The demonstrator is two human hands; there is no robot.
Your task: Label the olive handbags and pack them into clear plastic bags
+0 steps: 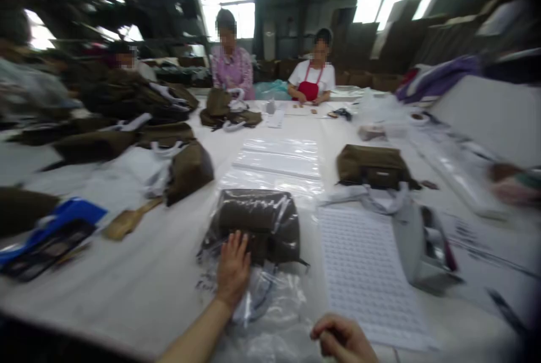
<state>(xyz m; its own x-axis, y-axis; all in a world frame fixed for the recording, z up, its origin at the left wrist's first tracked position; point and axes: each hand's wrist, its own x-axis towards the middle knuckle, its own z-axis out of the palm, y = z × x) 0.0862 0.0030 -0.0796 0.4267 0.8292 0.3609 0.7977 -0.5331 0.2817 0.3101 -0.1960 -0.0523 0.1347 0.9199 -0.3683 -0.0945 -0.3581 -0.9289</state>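
The brown handbag lies on its side in front of you, glossy under a clear plastic bag that it seems to be inside. Its loop handle shows through the film on your side. Your left hand is spread flat on its near edge, grasping nothing. Your right hand sits near the table's front edge with fingers curled; whether that grip holds anything, you cannot tell here.

This looks like the bagging step, with the film being pressed down. The next move probably calls for keeping the left palm steady while the right hand gathers the slack film nearest you, without creasing the handle.

Just beyond lie more flat plastic bags. To your right are a printed sheet, a grey box and a second brown handbag on the white table. Two co-workers stand across from you.
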